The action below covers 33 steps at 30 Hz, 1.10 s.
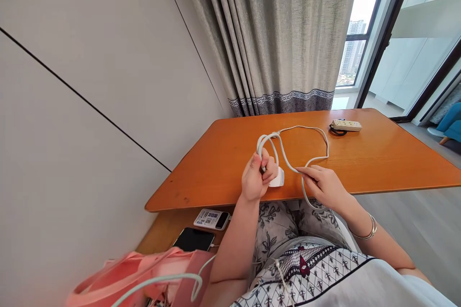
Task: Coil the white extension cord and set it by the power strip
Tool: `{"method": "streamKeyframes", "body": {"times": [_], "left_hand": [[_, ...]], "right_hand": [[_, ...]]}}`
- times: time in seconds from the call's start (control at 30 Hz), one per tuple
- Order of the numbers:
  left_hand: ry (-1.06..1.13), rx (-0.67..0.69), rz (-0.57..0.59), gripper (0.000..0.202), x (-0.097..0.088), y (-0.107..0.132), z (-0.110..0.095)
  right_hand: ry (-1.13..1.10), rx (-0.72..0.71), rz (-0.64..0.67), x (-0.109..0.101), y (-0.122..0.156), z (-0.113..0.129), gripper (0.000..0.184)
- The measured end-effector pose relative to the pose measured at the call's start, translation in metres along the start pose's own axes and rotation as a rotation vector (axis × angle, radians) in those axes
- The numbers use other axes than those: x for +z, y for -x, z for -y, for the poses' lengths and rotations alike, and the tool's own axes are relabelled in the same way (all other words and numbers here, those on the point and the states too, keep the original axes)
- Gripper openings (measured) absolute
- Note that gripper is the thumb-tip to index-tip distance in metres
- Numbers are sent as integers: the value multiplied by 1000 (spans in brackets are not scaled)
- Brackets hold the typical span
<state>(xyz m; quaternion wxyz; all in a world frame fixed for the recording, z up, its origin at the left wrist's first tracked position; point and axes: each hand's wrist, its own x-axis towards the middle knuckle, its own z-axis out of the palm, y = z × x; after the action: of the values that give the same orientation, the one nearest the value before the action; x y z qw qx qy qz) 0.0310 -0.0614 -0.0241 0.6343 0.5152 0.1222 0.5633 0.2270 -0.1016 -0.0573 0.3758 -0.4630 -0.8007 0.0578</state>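
My left hand (260, 175) is closed around loops of a white cable (286, 153) above the front part of the wooden table. A white charger block (277, 177) sits right beside that hand, partly behind its fingers. To the right, my right hand (319, 183) pinches the same cable between thumb and fingers. From there the cable droops past the table edge, and a thinner stretch runs in a wide arc across the tabletop.
On the orange-brown table (378, 163) a power strip (345, 125) with a black cord lies at the back right. Lower left, a power bank (212, 219), a black phone (194, 239) and a pink bag (140, 273) rest on a lower surface. A curtain (288, 33) hangs behind.
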Motion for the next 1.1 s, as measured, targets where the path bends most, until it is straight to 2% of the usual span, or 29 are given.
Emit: {"method": "streamKeyframes", "body": {"times": [0.17, 0.33, 0.43, 0.53, 0.63, 0.77, 0.83, 0.9, 1.03, 1.1], "left_hand": [[-129, 32, 32, 52, 4, 1, 14], [-357, 90, 49, 52, 5, 3, 20], [-516, 54, 106, 49, 4, 6, 20], [-649, 19, 135, 48, 2, 8, 18], [-661, 31, 85, 50, 1, 9, 13], [-503, 27, -44, 47, 1, 7, 7], [-406, -16, -72, 47, 1, 6, 8], [-308, -88, -33, 50, 2, 5, 9], [-83, -229, 206, 49, 7, 7, 9], [54, -272, 294, 47, 10, 7, 6]], "right_hand": [[36, -38, 178, -7, -4, 16, 32], [-20, -125, 237, -17, -3, 28, 27], [-135, -150, 278, -25, -1, 33, 37], [-234, -106, 308, -33, 0, 34, 46], [-279, -59, 320, -44, 1, 28, 43], [-340, -86, 412, -56, 2, 21, 18], [-314, -123, 358, -56, 2, 19, 15], [-267, -141, 193, -51, -2, 18, 19], [-216, -132, -188, -36, -19, 14, 27], [-241, -135, -228, -29, -31, 10, 42]]}}
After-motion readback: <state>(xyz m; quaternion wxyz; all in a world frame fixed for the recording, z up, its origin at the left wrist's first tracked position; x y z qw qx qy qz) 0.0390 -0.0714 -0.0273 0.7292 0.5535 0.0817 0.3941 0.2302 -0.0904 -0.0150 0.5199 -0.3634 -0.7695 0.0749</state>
